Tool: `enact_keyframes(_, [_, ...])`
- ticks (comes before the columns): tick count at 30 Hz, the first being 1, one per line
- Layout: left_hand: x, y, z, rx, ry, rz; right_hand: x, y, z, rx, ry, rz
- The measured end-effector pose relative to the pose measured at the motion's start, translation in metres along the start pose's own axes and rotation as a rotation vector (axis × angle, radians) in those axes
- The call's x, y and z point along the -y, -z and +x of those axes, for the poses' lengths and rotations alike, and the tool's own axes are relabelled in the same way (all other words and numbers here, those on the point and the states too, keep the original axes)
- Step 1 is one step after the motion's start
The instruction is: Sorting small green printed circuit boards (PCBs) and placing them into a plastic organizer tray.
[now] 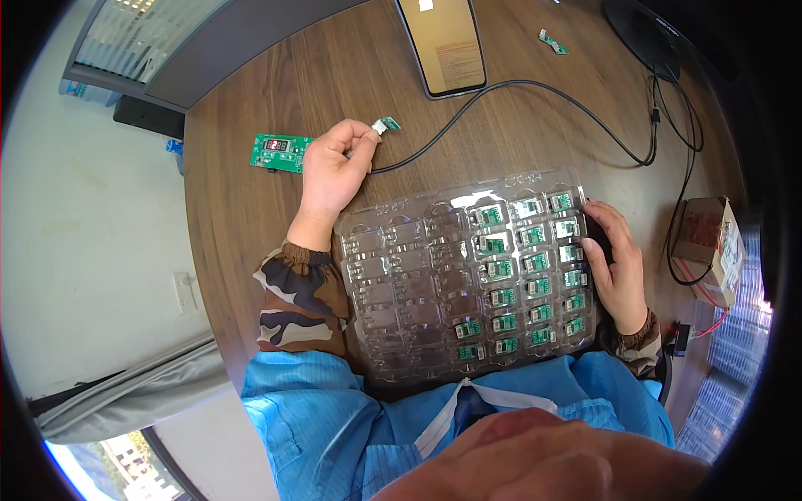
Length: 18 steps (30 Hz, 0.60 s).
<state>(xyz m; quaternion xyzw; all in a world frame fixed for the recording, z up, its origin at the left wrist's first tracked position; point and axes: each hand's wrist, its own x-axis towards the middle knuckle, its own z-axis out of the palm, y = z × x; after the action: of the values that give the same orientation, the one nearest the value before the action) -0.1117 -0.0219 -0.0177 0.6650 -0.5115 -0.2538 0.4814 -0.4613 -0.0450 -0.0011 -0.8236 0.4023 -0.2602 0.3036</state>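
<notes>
My left hand (pixel 338 167) pinches a small green circuit board (pixel 387 125) with a silvery connector between thumb and fingertips. Close beside that hand, partly covered by it, lies a larger green board (pixel 281 153) with a lit red digit display. At the right edge of a clear plastic tray (pixel 393 292) rests my right hand (pixel 616 263), its thumb and fingers apart, fingertips touching the rim. Small green boards (pixel 503 296) fill the tray's right-hand pockets in several columns; most pockets on the left hold none.
A black cable (pixel 551 83) curves across the wooden table (pixel 276 83) to my left hand. A phone-shaped slab (pixel 443 46) lies at the far side, with another small board (pixel 553 42) and a black stand base (pixel 639 33) to its right. A cardboard box (pixel 706 246) stands at right.
</notes>
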Motion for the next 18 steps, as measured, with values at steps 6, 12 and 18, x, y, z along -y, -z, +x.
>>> enact_keyframes(6, [-0.0020,0.0005,-0.0013,-0.011,0.023,0.018,0.0028,-0.0012,0.0004,0.012,-0.014,0.011])
enact_keyframes(12, [0.0050,0.0010,0.0036,-0.021,-0.008,0.040,0.0051,-0.0017,0.0015,0.004,-0.115,0.063])
enact_keyframes(18, [0.0005,-0.0007,0.0021,-0.008,-0.019,0.040,0.0061,0.0028,-0.0041,-0.184,-0.023,-0.017])
